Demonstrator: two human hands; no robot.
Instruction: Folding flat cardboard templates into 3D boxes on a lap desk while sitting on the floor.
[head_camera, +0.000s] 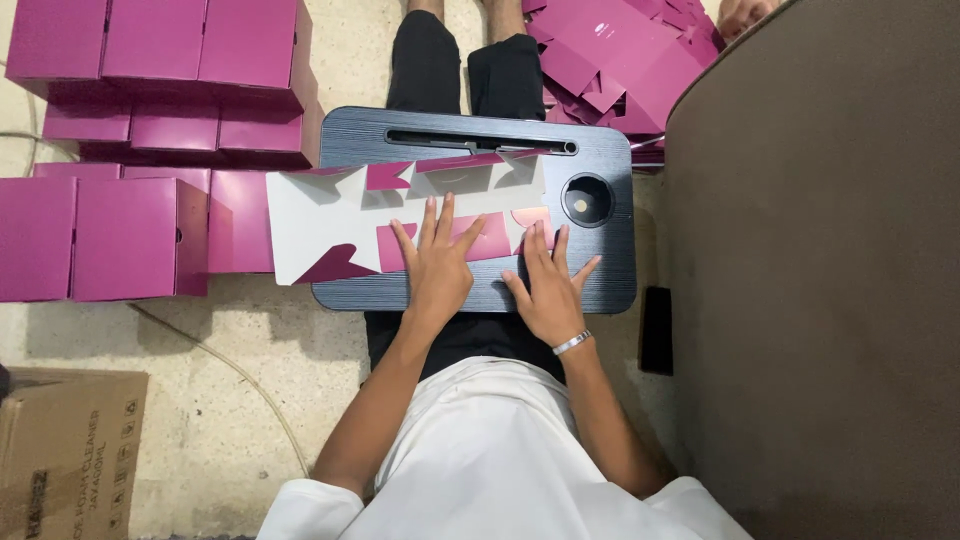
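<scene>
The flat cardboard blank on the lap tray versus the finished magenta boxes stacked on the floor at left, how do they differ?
The flat cardboard blank lies unfolded and open, while the finished magenta boxes are closed cubes. The blank shows mostly its white inner face; the boxes show only magenta. The blank lies on the dark lap tray under the left hand and right hand; the boxes sit stacked on the floor, untouched. Both share the same magenta card.

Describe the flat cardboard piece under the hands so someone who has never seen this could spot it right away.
Start at the dark lap tray across the person's legs. On it lies the unfolded box blank, white inside with magenta flaps, pressed flat by the left hand and right hand. Unlike the finished magenta boxes stacked on the floor to its left, it is still one flat, jagged-edged sheet.
</scene>
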